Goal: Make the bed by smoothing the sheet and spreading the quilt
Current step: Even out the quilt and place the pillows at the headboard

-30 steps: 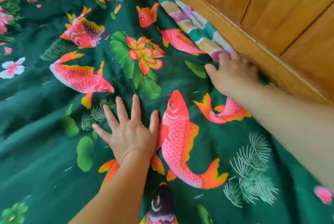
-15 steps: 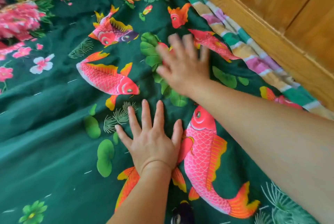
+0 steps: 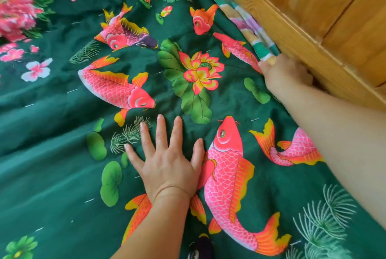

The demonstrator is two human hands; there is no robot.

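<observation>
Smoothing: our left hand (image 3: 167, 166) presses flat on the koi-print quilt (image 3: 62, 171); our right hand (image 3: 286, 74), fingers hidden, tucks the edge; next, sweep outward.

the green quilt (image 3: 62, 175) printed with pink fish and a lotus covers the bed, creased in long folds at left. the left hand (image 3: 167, 166) lies flat on it, fingers straight and spread, just beside a large pink fish. the right hand (image 3: 286, 74) is at the quilt's far edge against the wooden bed frame (image 3: 313, 35), its fingers curled down at that edge; what they grip is hidden. a striped sheet (image 3: 246, 22) shows between quilt and frame.
</observation>
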